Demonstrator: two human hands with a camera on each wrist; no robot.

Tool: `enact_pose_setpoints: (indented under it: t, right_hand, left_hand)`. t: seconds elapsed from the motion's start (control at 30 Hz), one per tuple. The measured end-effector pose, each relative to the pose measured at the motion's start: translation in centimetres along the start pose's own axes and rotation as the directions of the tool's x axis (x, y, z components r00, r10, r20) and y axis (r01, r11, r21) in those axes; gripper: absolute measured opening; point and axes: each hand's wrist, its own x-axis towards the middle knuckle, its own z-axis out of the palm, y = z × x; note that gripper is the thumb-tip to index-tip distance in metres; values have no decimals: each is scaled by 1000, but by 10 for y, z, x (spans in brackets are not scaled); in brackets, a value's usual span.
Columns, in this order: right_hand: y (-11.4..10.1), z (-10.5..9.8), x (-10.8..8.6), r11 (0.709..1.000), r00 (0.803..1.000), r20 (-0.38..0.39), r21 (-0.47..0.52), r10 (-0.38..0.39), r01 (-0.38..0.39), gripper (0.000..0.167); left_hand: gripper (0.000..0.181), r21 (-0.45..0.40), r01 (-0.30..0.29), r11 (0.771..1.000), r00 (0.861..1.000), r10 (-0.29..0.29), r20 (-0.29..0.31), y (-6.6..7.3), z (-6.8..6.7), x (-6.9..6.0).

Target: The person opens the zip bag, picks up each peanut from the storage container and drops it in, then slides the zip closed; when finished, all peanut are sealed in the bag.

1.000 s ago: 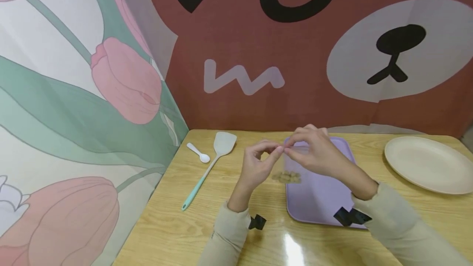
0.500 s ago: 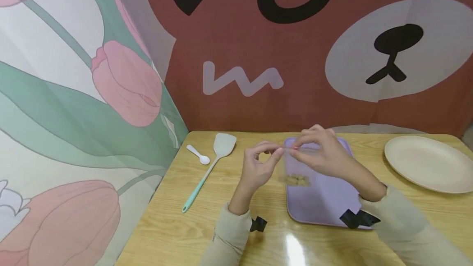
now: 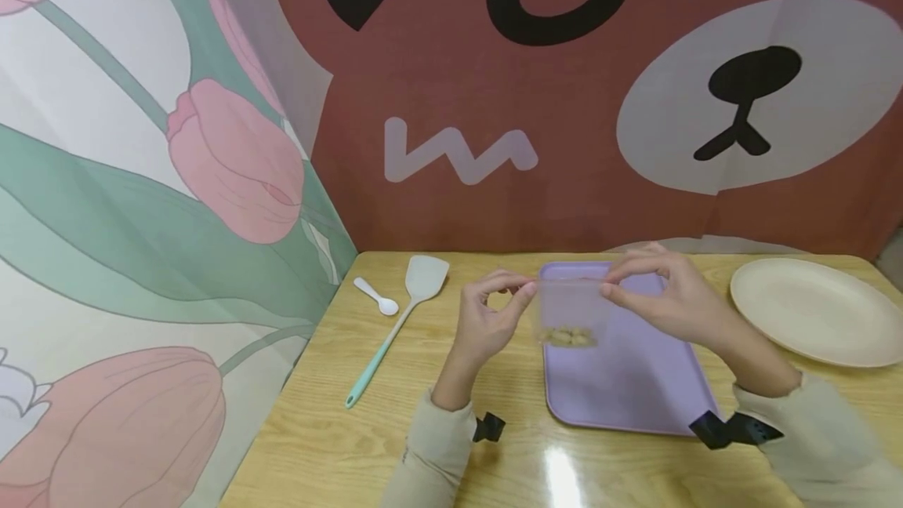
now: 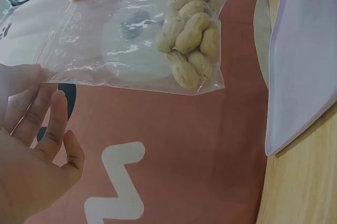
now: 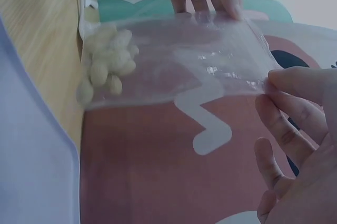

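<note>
A clear plastic zip bag (image 3: 570, 308) hangs between my two hands, above the purple tray (image 3: 628, 390). Several unshelled peanuts (image 4: 192, 37) lie gathered at its bottom. With thumb and finger my left hand (image 3: 490, 320) pinches the bag's upper left corner. My right hand (image 3: 670, 300) pinches the opposite upper corner the same way. In the right wrist view the bag (image 5: 174, 60) is stretched flat, its top edge running between the two pinching hands. Whether its top is sealed I cannot tell.
On the left of the wooden table (image 3: 317, 445) lie a white spoon (image 3: 377, 296) and a spatula (image 3: 426, 279) with a mint-green handle. A cream oval plate (image 3: 811, 312) rests at the right. A printed cloth (image 3: 437, 218) hangs behind the table.
My right hand has moved right, away from the left hand, along the bag's top edge. The bag is now spread wide between them. My left hand has hardly moved.
</note>
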Motion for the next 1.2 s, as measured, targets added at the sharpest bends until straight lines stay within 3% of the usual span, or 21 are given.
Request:
enact_pose_setpoints:
  t: [0.13,0.4,0.57,0.73,0.8,0.87,1.0,1.1,1.2]
  right_hand:
    - [2,-3,-1,999,999,1,7,34,-34,17]
    - [5,2,0,999,999,-2,17,40,-40,12]
    - [6,13,1,998,998,25,10,58,-58,5]
    - [6,32,2,998,996,87,43,34,-38,3]
    - [5,41,2,998,994,106,58,15,-21,7]
    - [7,51,2,998,992,124,62,3,-10,12]
    - [18,73,3,998,985,171,50,37,-46,15]
    - [30,88,6,996,978,189,-4,83,-84,13]
    - [46,97,13,990,975,179,-79,131,-119,11]
  left_hand:
    - [7,9,20,1000,1000,-20,-7,-14,-2,-4]
    - [10,1,62,998,998,-62,17,-20,-10,-7]
    - [9,38,120,992,988,-123,88,-19,-26,-7]
    - [8,77,167,983,963,-180,200,-18,-55,-6]
    - [8,92,191,977,944,-209,257,-17,-67,-7]
    - [9,128,223,966,913,-253,319,-19,-80,-8]
    - [9,193,309,932,822,-363,438,-27,-100,-12]
    - [11,235,368,899,769,-437,467,-42,-105,-16]
    - [14,262,436,861,739,-508,443,-62,-101,-16]
